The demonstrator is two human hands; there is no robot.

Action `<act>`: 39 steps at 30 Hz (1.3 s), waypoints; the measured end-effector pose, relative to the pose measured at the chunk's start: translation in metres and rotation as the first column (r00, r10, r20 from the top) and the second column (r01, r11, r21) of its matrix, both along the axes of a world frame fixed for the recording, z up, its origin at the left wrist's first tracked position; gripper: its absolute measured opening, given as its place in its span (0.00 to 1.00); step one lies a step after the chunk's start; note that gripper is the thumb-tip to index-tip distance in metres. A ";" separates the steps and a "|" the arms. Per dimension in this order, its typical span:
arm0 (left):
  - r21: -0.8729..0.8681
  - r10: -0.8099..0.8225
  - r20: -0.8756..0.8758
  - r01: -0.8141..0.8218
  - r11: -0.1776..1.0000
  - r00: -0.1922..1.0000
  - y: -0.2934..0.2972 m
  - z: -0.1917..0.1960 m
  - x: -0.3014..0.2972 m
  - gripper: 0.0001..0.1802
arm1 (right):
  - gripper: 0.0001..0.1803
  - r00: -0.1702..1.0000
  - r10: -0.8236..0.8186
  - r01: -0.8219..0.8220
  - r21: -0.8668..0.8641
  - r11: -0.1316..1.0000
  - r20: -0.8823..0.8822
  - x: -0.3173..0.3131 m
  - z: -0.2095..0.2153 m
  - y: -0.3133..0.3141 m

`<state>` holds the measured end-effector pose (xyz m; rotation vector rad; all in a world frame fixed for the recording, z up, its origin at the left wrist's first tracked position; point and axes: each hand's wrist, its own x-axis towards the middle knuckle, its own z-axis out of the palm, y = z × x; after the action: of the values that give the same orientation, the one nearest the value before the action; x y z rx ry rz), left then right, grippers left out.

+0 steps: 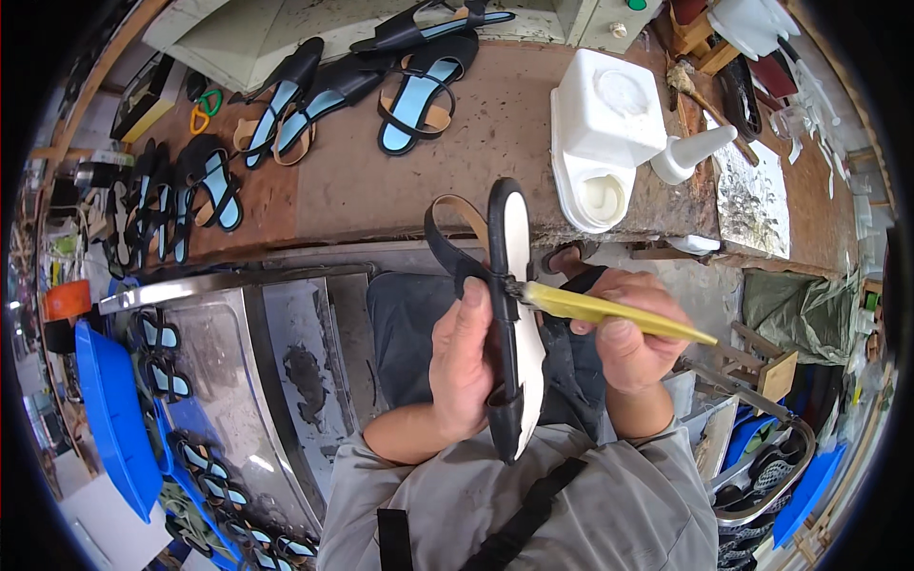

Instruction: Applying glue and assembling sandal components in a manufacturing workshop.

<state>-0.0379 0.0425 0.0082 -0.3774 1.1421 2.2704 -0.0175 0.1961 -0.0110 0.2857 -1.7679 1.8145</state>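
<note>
Stained brown boards of a workbench (352, 190) run across the upper frame. Black sandals (416, 109) with light-blue insoles lie on it from the upper left to the top centre, several overlapping, so their exact count is hard to tell. Green and orange loops (202, 110), perhaps scissor handles, sit at the upper left. Right of centre on the bench stand a boxy white container (609, 105) with a round well at its front and, just beside it, a white nozzle-topped piece (690, 154). A metal-edged cart (257, 381) and a blue bin (116, 419) fill the lower left; at the lower right, a rack (809, 443) holds dark soles.

At the centre of the frame, 1 black sandal (522, 352) is held on edge in front of the bench, its white underside facing right. The left hand (462, 352) grips it, thumb pressed to its strap side, the other fingers mostly hidden behind. The right hand (643, 333) pinches a yellow-handled brush (609, 316) between thumb and fingers, with some fingertips out of sight. Its dark tip meets the sandal's edge; the bristles are hard to make out. Black fisheye corners cut off the clutter at both sides.
</note>
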 end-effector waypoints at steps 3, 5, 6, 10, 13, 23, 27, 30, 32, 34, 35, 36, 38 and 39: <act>0.034 0.006 -0.043 -0.004 0.999 0.999 -0.007 0.010 0.012 0.26 | 0.09 0.996 0.019 -0.011 0.083 0.996 -0.092 0.003 0.006 -0.011; 0.085 0.011 -0.066 -0.005 0.996 0.998 -0.012 0.013 0.019 0.25 | 0.09 0.988 0.036 -0.019 0.117 0.993 -0.149 0.008 0.008 -0.016; 0.095 0.014 -0.069 -0.007 0.995 0.998 -0.013 0.016 0.021 0.25 | 0.09 0.988 0.033 -0.016 0.119 0.993 -0.149 0.014 0.009 -0.019; 0.138 0.023 -0.054 -0.015 0.990 0.998 -0.018 0.018 0.031 0.24 | 0.09 0.988 0.040 -0.027 0.089 0.996 -0.150 0.034 0.012 -0.026; 0.182 0.005 -0.089 0.011 0.983 0.996 -0.021 0.020 0.036 0.24 | 0.08 0.988 0.063 -0.056 0.054 0.997 -0.139 0.050 0.016 -0.026; 0.223 0.042 -0.197 0.003 0.975 0.979 -0.019 0.025 0.063 0.24 | 0.08 0.994 0.013 -0.003 0.089 0.996 -0.113 0.033 0.046 0.000; 0.167 0.046 -0.198 -0.012 0.986 0.979 -0.020 0.029 0.062 0.24 | 0.08 0.965 0.162 -0.133 0.144 0.981 -0.209 0.039 0.044 0.003; 0.147 0.034 -0.202 -0.004 0.989 0.979 -0.019 0.030 0.060 0.24 | 0.08 0.990 0.121 -0.124 -0.031 0.992 -0.070 0.053 0.044 0.003; 0.152 0.060 -0.199 -0.029 0.988 0.978 -0.015 0.031 0.061 0.25 | 0.08 0.988 0.094 -0.099 -0.031 0.995 -0.124 0.051 0.040 -0.009; 0.152 0.068 -0.220 -0.035 0.988 0.973 -0.014 0.033 0.059 0.25 | 0.07 0.976 0.077 -0.079 -0.001 0.997 -0.204 0.050 0.029 -0.020; 0.156 0.076 -0.242 -0.038 0.987 0.967 -0.013 0.034 0.058 0.26 | 0.08 0.978 0.060 -0.051 0.050 0.997 -0.201 0.056 0.023 -0.021; 0.155 0.078 -0.241 -0.041 0.987 0.967 -0.013 0.035 0.058 0.26 | 0.09 0.974 0.061 -0.046 0.071 0.996 -0.219 0.060 0.020 -0.022; 0.055 0.057 -0.234 -0.045 0.997 0.971 -0.011 0.036 0.057 0.28 | 0.10 0.970 0.064 -0.043 0.092 0.995 -0.236 0.065 0.015 -0.021; 0.005 0.045 -0.228 -0.045 0.999 0.973 -0.009 0.036 0.057 0.31 | 0.10 0.965 0.063 -0.034 0.118 0.992 -0.256 0.068 0.014 -0.020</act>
<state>0.0190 0.0335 0.0445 -0.1452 1.2578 2.4009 0.0506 0.1758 0.0026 0.5891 -1.6922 1.6281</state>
